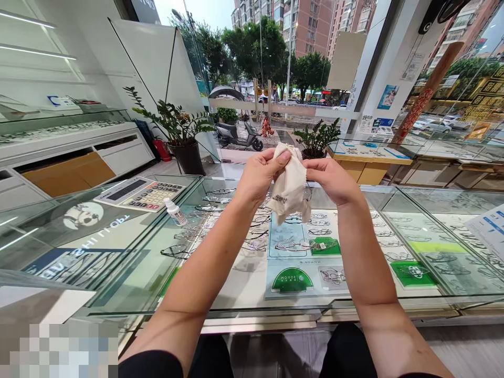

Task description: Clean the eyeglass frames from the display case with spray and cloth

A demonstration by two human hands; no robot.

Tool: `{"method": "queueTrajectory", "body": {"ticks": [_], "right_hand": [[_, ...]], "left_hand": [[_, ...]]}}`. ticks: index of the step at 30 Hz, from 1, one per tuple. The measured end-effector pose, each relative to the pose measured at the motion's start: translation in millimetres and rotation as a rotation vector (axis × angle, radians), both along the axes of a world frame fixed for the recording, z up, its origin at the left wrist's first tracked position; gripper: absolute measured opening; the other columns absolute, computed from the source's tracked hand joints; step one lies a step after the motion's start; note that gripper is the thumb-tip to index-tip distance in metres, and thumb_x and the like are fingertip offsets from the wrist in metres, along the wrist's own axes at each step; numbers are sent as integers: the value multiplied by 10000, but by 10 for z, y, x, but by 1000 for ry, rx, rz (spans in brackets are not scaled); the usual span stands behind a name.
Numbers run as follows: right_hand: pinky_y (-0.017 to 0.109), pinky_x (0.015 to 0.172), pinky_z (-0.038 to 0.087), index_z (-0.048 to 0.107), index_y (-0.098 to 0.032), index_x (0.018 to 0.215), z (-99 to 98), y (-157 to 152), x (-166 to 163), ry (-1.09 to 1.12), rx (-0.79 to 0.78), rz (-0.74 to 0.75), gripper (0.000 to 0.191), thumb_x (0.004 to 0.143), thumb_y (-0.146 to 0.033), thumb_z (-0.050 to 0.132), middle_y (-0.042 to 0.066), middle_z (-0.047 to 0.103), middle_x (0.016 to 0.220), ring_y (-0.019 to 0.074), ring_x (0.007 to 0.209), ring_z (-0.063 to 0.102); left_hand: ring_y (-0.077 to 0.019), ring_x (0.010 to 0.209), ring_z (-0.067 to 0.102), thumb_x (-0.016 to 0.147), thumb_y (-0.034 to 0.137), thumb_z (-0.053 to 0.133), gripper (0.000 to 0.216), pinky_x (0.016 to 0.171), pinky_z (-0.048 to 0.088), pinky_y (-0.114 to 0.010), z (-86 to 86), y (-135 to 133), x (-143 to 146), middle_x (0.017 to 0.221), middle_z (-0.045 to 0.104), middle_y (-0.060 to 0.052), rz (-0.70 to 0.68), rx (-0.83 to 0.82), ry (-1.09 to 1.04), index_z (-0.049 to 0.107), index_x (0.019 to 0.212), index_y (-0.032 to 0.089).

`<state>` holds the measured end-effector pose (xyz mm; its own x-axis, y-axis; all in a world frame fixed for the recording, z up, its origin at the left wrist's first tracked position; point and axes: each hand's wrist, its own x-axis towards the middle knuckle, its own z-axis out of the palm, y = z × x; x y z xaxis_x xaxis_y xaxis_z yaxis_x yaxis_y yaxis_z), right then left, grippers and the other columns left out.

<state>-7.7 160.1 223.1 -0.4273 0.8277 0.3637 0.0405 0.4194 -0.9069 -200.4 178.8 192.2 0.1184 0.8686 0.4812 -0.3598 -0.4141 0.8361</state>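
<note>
Both my hands are raised above a glass display counter [244, 299]. My left hand [258, 173] pinches the top of a cream-coloured cleaning cloth [289, 189], thumb and fingers closed on it. My right hand [331, 178] grips the same cloth from the other side. A thin part of a pair of glasses [307, 193] shows at the cloth's right edge, mostly wrapped and hidden. The cloth hangs down between my hands with small print on it.
Under the glass lie several spectacle frames [291, 244] and green display cards [293, 281]. A small white spray bottle [175, 212] and a calculator [139, 193] sit on the counter to the left. Potted plants [177, 126] stand behind; another counter [366, 155] is at the right.
</note>
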Motion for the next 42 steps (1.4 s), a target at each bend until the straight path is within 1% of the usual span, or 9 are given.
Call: {"method": "queueTrajectory", "body": {"ticks": [5, 13, 17, 21, 25, 29, 33, 37, 42], "right_hand": [[307, 782, 488, 764, -214, 650, -7, 34, 12, 84, -49, 0, 291, 675, -442, 943, -4, 704, 705, 163, 750, 606], [318, 796, 529, 837, -205, 764, -72, 24, -59, 84, -105, 111, 264, 639, -405, 954, 20, 789, 766, 224, 874, 714], [320, 757, 541, 823, -211, 761, -61, 31, -31, 108, -145, 104, 281, 630, -409, 973, 33, 785, 763, 230, 865, 732], [287, 659, 508, 766, -210, 684, -31, 42, 31, 140, -175, 105, 323, 666, -454, 978, 14, 719, 701, 153, 683, 638], [261, 605, 465, 774, -200, 692, -38, 31, -12, 147, -181, 153, 364, 659, -490, 990, -6, 682, 667, 116, 619, 565], [275, 629, 485, 805, -199, 764, -58, 10, -96, 123, -184, 182, 339, 637, -453, 990, -3, 695, 659, 147, 661, 618], [279, 632, 502, 814, -212, 788, -53, 22, -52, 134, -193, 143, 327, 648, -457, 978, 11, 728, 704, 154, 676, 629], [262, 560, 451, 777, -218, 742, -42, 49, 15, 178, -199, 142, 367, 670, -514, 981, 1, 683, 696, 122, 618, 551], [244, 489, 310, 735, -201, 708, -78, 25, -110, 182, -221, 205, 391, 656, -485, 1000, -52, 562, 604, 74, 528, 358]], "left_hand": [[-176, 799, 745, 644, 530, 1054, 609, 765, 600, -288, 40, -56, 14, 958, 824, -65, -39, 56, 75, 763, 1044, 175], [-156, 695, 653, 787, 765, 885, 598, 601, 497, -258, 23, -143, 143, 786, 716, -15, 184, 175, 63, 732, 907, 199], [-173, 700, 666, 850, 774, 826, 587, 591, 497, -270, 69, -124, 1, 781, 716, -35, 64, 163, 114, 718, 879, 197], [-182, 750, 702, 761, 669, 954, 548, 701, 579, -298, 134, -128, -110, 861, 757, -53, -108, 157, 193, 728, 920, 196], [-146, 685, 657, 660, 644, 1019, 597, 656, 553, -266, 97, -132, 13, 807, 722, -15, 8, 206, 118, 706, 902, 197], [-149, 653, 635, 817, 766, 858, 588, 582, 496, -257, 40, -118, 107, 739, 684, -10, 169, 203, 61, 686, 849, 205], [-173, 697, 682, 857, 775, 821, 580, 589, 514, -267, 79, -113, -13, 776, 719, -35, 75, 163, 109, 712, 883, 206], [-178, 730, 710, 730, 676, 975, 574, 641, 562, -274, 124, -132, -86, 841, 745, -38, -60, 163, 161, 728, 959, 211], [-153, 675, 676, 740, 726, 944, 599, 601, 536, -257, 63, -121, 71, 792, 714, -5, 114, 203, 58, 689, 937, 221]]}}
